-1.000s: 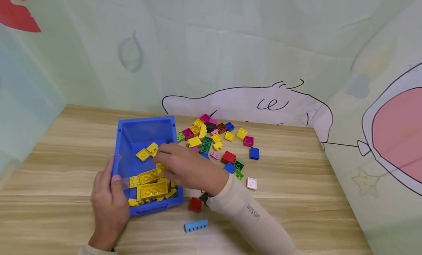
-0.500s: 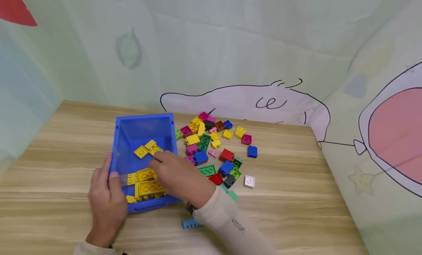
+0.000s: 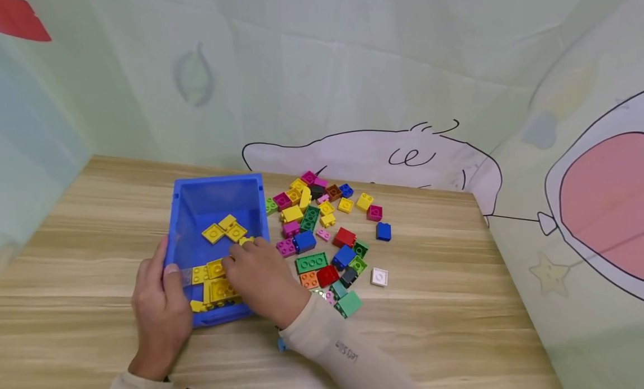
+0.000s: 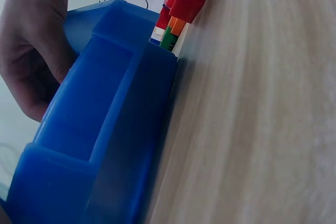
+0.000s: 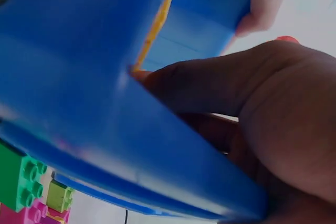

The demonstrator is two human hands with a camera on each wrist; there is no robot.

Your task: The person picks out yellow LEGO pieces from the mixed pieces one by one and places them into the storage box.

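Observation:
In the head view a blue plastic bin stands on the table, tilted towards the person. My left hand grips its left wall, thumb over the rim. The bin's blue side fills much of the left wrist view. Inside lie several yellow toy bricks, among them a flat square one. My right hand reaches over the bin's right wall with curled fingers. At its thumb tip in the right wrist view is the edge of a yellow toy brick, apparently pinched; the fingertips are hidden.
Right of the bin lies a loose spread of toy bricks, including a red brick, a blue brick, a green brick and a white brick. A light blue brick is partly hidden by the right sleeve. A printed curtain backs the table.
My right hand has lowered a yellow brick into the bin and shifted slightly left and towards the person. The left hand keeps its grip on the bin. The view has shifted slightly.

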